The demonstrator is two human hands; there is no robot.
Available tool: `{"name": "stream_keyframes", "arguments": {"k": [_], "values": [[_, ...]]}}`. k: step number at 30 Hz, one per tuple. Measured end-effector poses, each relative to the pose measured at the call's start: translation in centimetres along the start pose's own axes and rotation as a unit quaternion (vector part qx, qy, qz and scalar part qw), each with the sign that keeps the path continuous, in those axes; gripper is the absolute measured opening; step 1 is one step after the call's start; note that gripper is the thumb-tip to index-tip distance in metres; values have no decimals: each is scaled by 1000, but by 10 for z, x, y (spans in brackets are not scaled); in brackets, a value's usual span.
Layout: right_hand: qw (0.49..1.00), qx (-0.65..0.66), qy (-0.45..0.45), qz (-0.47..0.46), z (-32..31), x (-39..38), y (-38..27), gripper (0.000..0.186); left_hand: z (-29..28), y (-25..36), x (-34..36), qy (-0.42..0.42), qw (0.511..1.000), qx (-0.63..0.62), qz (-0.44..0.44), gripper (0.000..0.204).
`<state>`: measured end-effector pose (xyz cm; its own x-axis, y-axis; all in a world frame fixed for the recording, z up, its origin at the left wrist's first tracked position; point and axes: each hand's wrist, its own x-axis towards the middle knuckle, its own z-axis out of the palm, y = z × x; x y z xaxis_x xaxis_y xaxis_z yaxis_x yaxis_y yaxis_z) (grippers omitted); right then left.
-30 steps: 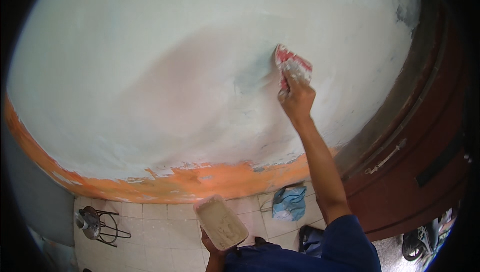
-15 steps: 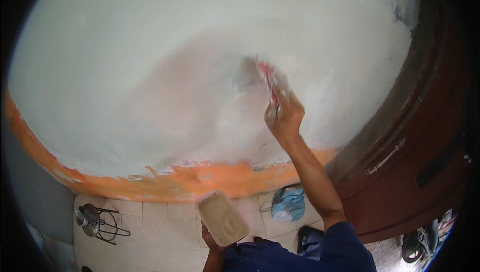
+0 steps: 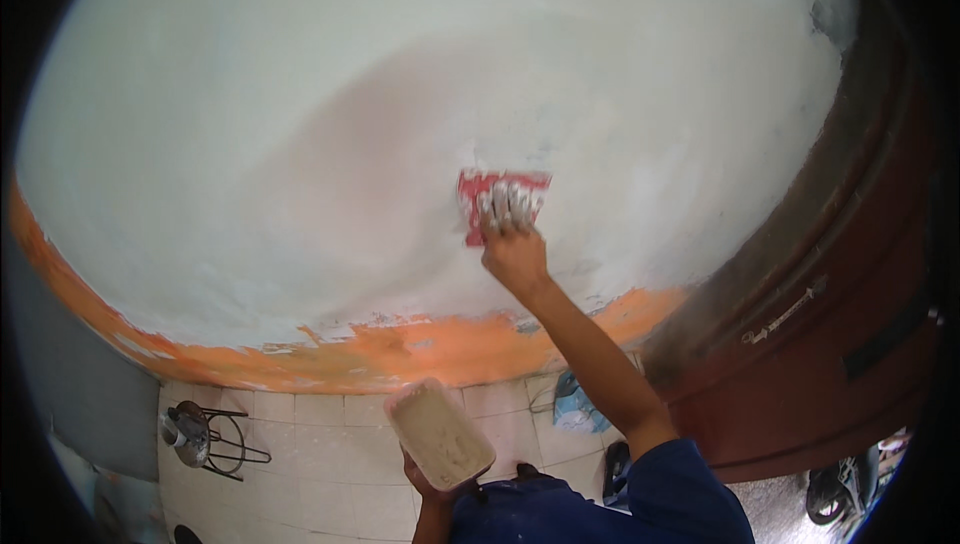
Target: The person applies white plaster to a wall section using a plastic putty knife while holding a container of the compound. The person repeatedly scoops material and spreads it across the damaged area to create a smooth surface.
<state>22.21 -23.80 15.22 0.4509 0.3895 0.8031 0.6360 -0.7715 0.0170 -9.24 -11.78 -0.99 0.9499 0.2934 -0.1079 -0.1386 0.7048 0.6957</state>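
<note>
My right hand [image 3: 514,252] grips a red putty spreader [image 3: 474,187] smeared with white. Its fingers lie over the face of the blade, which is against the whitish wall [image 3: 300,144] in front of me. Low and close to my body, my left hand [image 3: 420,476] supports a shallow rectangular tub [image 3: 468,478] from its left side; most of that hand's fingers are hidden under it. Beige-grey putty [image 3: 440,434] covers the bottom of the tub.
An orange band [image 3: 420,352] runs along the wall's foot. A round stool [image 3: 225,441] with a can stands on the tiles at left. Beyond my right forearm lies a blue-and-white bag [image 3: 578,409]. At right is a dark red door [image 3: 790,374]; a motorcycle [image 3: 830,494] shows beyond.
My right hand has moved left and slightly down with the spreader, which has turned from edge-on to broad face showing. The left hand and tub stay nearly in place.
</note>
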Motion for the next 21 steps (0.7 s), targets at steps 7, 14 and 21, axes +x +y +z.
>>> {"name": "stream_keyframes", "arguments": {"k": [7,14,21], "values": [[993,115,-4,31,-48,-33,-2,56,4,8,-3,31,956,-274,-99,60],[959,-35,280,-33,-149,120,27,52,9,12,-10,25,956,-274,-105,59],[990,-41,126,-47,-66,77,2,45,-8,-1,0,13,969,-244,-49,63]]}}
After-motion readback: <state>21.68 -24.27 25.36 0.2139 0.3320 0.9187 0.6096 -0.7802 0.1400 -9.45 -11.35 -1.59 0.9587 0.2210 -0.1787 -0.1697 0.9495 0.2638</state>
